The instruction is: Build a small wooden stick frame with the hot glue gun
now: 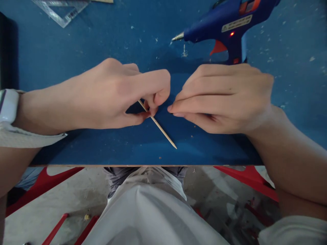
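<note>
My left hand [122,88] pinches a thin wooden skewer [165,132] between thumb and fingers. The skewer slants down to the right, its pointed end toward the table's front edge and its upper part partly hidden by the hand. Just to the right, my right hand [224,98] has its thumb and fingertips pressed together. A tiny dark bit shows at those fingertips, too small to name. The two hands are close but apart, both low over the blue table [114,146].
A blue glue gun [217,25] with a red trigger and a lit red light lies behind my right hand, nozzle pointing left. A clear set square [63,12] lies at the back left. Small crumbs and dried glue specks dot the table. Red stool parts [247,180] stand below its edge.
</note>
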{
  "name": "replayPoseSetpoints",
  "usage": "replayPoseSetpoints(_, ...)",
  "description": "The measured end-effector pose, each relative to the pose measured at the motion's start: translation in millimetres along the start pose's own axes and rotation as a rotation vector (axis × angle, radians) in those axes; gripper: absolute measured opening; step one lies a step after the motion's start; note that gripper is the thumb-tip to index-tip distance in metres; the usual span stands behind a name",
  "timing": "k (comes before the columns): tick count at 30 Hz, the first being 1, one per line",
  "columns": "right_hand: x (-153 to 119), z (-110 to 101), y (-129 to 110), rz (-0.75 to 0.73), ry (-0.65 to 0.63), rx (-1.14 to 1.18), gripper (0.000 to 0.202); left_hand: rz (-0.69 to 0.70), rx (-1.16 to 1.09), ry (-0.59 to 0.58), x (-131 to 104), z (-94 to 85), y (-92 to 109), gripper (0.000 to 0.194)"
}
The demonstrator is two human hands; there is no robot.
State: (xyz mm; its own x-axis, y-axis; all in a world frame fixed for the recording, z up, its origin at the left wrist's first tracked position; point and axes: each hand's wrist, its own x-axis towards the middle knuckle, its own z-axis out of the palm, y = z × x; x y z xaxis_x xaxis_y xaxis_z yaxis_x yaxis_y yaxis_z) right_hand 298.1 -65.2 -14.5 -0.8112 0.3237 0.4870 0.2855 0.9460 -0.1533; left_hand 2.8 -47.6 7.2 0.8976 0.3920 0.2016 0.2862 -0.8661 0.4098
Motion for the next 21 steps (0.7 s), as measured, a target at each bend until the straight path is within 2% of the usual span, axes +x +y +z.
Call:
replayPoseSetpoints(7,1.1,2.0,-1.2,0.023,-0.129,-0.032,0.018,0.006,-0.030,0.007,-0.6,1.2,-0.9,0.022)
replayPoseSetpoints(13,0.2,3.5,-0.1,0.044,-0.140,-0.008,0.018,-0.004,-0.038,-0.002,0.2,1.3,-0.8,0.026)
replayPoseSetpoints(21,-1.1,6.0,0.3,0.053,-0.140,0.019,0.019,-0.042,-0.111,-0.015,-1.4,4.3,-1.9,0.023)
